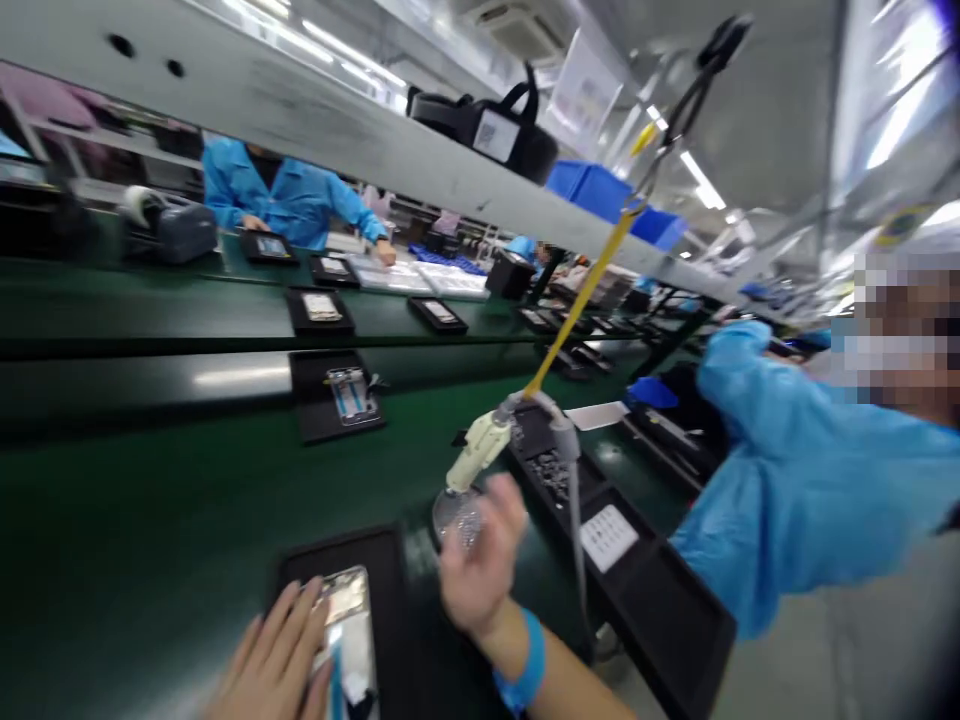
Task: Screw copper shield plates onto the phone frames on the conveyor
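Green conveyor belt [127, 520] fills the left side, running away toward the upper middle, black trays spaced along it. Upper left, a co-worker in a blue smock [285, 195] works over the belt, a label printer [169, 230] just beside them; a long grey shelf [300, 110] crosses above, carrying a black bag [487, 130] and blue bins [589, 190].

Bottom left, the person's left hand [274, 660] lies flat, fingers together and extended, on a phone frame [349, 640] in a black tray [390, 620]; pressing or steadying, no real grip. Frame looks light, thin and stiff, likely fragile and a bit slippery at its metal edges; best held by the long sides, away from the exposed inner parts. It sits under and just right of the left hand.

Right of that, the right hand [480, 560], blue wristband on, is raised and blurred, fingers loosely spread; whether it holds anything can't be told. Cream electric screwdriver [476, 450] hangs on a yellow cord just above it, beside a clear round dish [457, 515]. Further right, a black tray of screws [551, 475] with a white card [607, 537]; a co-worker's blue sleeve [810, 480] reaches in from the right edge.
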Action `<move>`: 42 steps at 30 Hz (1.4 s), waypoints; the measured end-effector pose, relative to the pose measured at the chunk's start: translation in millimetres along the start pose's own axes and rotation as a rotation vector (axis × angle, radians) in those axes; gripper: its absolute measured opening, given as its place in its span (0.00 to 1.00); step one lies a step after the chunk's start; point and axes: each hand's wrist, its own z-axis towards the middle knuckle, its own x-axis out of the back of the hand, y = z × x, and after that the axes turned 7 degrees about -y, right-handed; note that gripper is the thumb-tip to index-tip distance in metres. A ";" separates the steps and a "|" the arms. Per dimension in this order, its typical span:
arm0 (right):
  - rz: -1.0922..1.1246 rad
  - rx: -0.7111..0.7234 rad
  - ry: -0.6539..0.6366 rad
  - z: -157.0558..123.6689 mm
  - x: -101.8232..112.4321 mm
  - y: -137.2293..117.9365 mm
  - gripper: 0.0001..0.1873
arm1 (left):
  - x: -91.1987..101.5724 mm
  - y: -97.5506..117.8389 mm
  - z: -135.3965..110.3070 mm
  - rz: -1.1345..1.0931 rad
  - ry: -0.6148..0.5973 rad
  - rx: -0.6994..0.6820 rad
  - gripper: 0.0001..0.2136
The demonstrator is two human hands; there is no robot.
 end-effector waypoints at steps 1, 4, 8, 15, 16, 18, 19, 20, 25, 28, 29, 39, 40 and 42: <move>-0.040 -0.167 0.063 8.8 3.9 9.4 0.35 | 8.8 3.5 3.1 0.066 -0.004 -0.018 0.24; 0.099 -0.573 -0.025 42.4 1.5 39.6 0.53 | 27.3 19.1 19.9 0.147 -0.053 -0.021 0.21; 0.683 -0.721 -0.292 78.4 -11.1 58.8 0.37 | 37.0 32.3 35.7 0.102 -0.112 -0.021 0.20; 0.761 -0.643 -0.163 53.2 -2.6 38.8 0.14 | 42.7 30.8 35.0 0.067 -0.138 -0.039 0.21; 0.766 -0.638 -0.167 48.4 -0.9 35.5 0.13 | 43.5 30.8 35.2 0.060 -0.140 -0.045 0.22; 0.771 -0.634 -0.182 42.6 -0.1 30.5 0.13 | 44.8 31.1 36.0 0.031 -0.147 -0.057 0.22; 0.771 -0.635 -0.193 41.4 -0.8 28.8 0.13 | 45.2 31.1 36.3 0.010 -0.149 -0.070 0.21; 0.771 -0.637 -0.204 40.9 -2.1 27.5 0.13 | 45.5 31.0 36.5 -0.013 -0.151 -0.089 0.21; 0.759 -0.661 -0.236 41.7 -8.2 25.7 0.12 | 45.0 29.2 35.8 -0.100 -0.152 -0.196 0.19; 0.746 -0.664 -0.257 41.1 -9.4 26.3 0.11 | 44.4 28.4 36.0 -0.115 -0.152 -0.201 0.19; 0.747 -0.664 -0.255 40.9 -9.7 26.6 0.11 | 44.3 28.2 36.3 -0.116 -0.151 -0.203 0.19; 0.729 -0.676 -0.253 40.5 -11.1 25.7 0.13 | 43.6 27.8 37.2 -0.101 -0.153 -0.215 0.18; 0.729 -0.676 -0.250 40.2 -11.3 25.8 0.13 | 43.5 27.7 37.0 -0.098 -0.156 -0.216 0.19; 0.743 -0.675 -0.241 39.3 -11.9 26.2 0.13 | 43.1 27.6 36.5 -0.094 -0.165 -0.215 0.19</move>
